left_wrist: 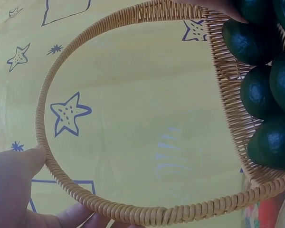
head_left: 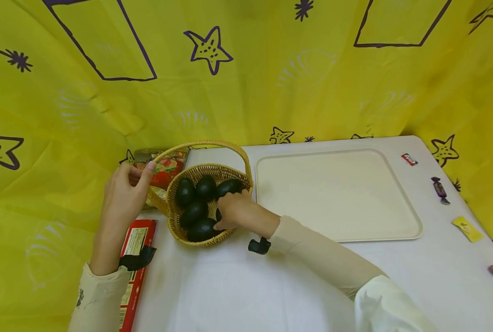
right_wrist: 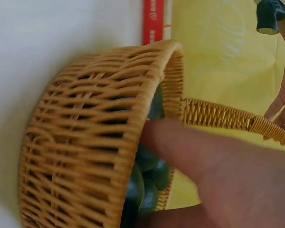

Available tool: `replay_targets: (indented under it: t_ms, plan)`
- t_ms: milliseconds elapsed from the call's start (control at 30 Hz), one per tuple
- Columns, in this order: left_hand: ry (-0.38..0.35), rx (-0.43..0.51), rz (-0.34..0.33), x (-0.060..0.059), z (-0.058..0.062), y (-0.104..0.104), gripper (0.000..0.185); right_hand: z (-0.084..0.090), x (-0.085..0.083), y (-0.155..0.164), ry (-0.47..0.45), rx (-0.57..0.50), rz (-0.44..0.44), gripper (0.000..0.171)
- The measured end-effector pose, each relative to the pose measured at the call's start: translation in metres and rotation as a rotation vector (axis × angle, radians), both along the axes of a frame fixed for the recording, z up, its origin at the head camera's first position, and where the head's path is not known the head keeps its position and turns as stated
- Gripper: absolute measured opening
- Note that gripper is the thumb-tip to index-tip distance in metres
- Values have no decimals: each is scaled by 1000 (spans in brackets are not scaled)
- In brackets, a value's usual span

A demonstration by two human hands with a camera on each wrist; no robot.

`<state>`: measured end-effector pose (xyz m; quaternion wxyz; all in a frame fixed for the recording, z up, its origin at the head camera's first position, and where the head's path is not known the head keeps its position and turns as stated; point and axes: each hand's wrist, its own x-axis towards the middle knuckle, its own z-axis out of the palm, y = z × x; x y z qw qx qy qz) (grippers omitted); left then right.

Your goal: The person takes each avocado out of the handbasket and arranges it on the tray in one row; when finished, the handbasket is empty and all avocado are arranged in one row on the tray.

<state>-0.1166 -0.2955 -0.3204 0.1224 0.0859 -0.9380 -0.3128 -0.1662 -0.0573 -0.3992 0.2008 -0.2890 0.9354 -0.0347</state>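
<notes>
— Five or so dark green avocados (head_left: 194, 212) lie in the round woven wicker basket (head_left: 176, 228), at the table's far left?

— Yes. At its left, the left hand (head_left: 124, 193) pinches the basket's arched handle (head_left: 213, 144), with a long red carton (head_left: 132, 267) nearer and a red fruit-print packet (head_left: 167, 169) behind. The right hand (head_left: 236, 210) reaches into the basket, fingers curled on one avocado.

— And rightwards?

— One cream rectangular tray (head_left: 337, 193) just beside the basket, with wrapped sweets (head_left: 440, 189) scattered along the right edge.

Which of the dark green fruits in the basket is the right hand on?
The right hand reaches the frontmost fruit, nearest the person at the basket rim; its fingertips touch it. The other four lie farther back, untouched.
</notes>
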Motion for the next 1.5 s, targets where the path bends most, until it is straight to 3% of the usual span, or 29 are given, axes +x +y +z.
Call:
replay_targets:
  t_ms: [133, 367, 700, 1100, 1500]
  plan:
    - [-2, 4, -4, -1, -1, 0, 63, -1, 2, -2, 10, 14, 5, 39]
    - [-1, -1, -4, -2, -1, -1, 63, -6, 4, 4, 47, -80, 19, 34]
    - [-3, -7, -16, -2, 0, -1, 61, -3, 0, 14, -14, -162, 21, 34]
    - [-23, -3, -16, 0, 0, -1, 63, 2, -10, 11, -97, -100, 24, 32]
    - [-31, -16, -20, -1, 2, -1, 63, 3, -7, 22, -118, -227, 17, 33]
